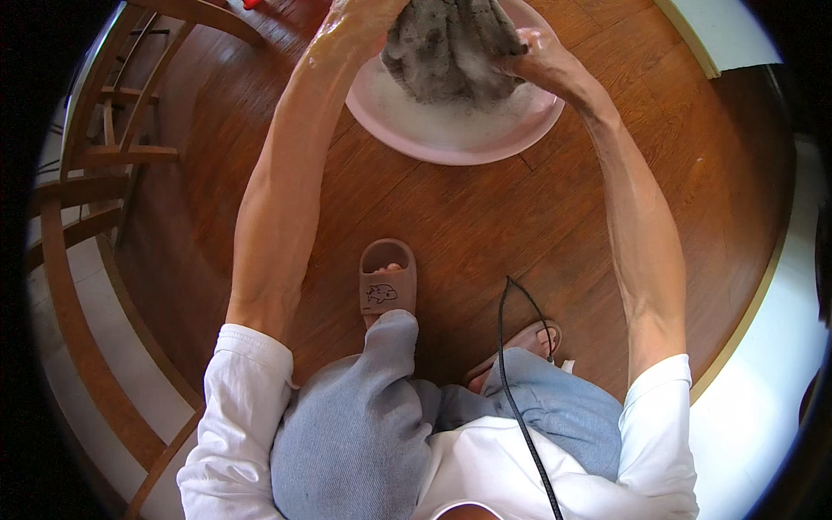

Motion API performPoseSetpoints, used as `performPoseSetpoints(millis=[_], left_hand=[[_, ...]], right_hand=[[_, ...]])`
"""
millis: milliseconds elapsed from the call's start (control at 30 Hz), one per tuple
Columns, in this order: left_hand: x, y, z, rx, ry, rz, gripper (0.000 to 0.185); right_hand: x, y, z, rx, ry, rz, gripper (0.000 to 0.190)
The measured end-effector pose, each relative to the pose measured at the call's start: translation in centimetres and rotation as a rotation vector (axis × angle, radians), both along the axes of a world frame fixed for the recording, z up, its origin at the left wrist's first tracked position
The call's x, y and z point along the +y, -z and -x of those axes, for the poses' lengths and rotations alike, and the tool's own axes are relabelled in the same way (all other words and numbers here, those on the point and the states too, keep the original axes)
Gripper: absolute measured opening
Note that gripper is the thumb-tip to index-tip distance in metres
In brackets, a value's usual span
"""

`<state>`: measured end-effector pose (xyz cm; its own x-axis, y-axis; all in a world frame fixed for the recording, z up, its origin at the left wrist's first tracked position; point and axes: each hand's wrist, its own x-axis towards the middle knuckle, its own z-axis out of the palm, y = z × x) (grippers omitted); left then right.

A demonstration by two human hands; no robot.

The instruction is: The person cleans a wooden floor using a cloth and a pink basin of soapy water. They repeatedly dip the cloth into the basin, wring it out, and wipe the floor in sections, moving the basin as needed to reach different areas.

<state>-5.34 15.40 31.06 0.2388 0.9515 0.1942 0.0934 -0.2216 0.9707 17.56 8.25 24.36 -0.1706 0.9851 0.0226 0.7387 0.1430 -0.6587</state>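
Observation:
A wet grey-brown cloth (pixel 448 55) hangs bunched between my two hands at the top edge of the head view. Beneath it, a round pink basin (pixel 455 158) on the floor holds cloudy, sudsy water. My left hand (pixel 374 16), wet and partly cut off by the frame's upper edge, grips the cloth's left side. On the other side, my right hand (pixel 536 58) pinches a gathered part of the cloth above the basin's right rim. Folds of cloth hide some of the fingers.
Wooden chairs (pixel 123 156) stand along the left. My slippered feet are on the wood floor (pixel 455 221) below the basin. A black cord (pixel 520 416) hangs over my lap. A small red object (pixel 251 4) lies at the top left; white edging curves along the right.

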Motion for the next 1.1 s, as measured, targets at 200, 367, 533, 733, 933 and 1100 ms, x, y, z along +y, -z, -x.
performPoseSetpoints(millis=[200,367,533,733,933,1100], left_hand=[[1.5,4.1,1.5,0.218,-0.181,-0.002,0.031],[1.9,12.7,1.9,0.733,-0.029,0.025,0.054],[-0.5,20.0,-0.3,1.262,0.147,-0.249,0.078],[1.4,25.8,-1.1,1.438,0.459,0.032,0.058],[2.4,22.2,-0.7,0.661,0.238,0.420,0.041],[0.9,14.0,-1.1,-0.352,-0.205,0.938,0.034]], right_hand=[[2.7,5.1,-3.7,0.407,0.286,0.116,0.026],[3.6,10.0,-1.1,0.354,0.330,0.332,0.046],[2.2,14.6,2.6,-0.024,0.171,0.193,0.040],[2.9,14.3,1.7,-0.195,0.228,0.272,0.032],[3.7,7.9,2.8,0.588,0.290,0.268,0.033],[6.8,0.9,3.4,0.178,-0.345,-0.532,0.034]])
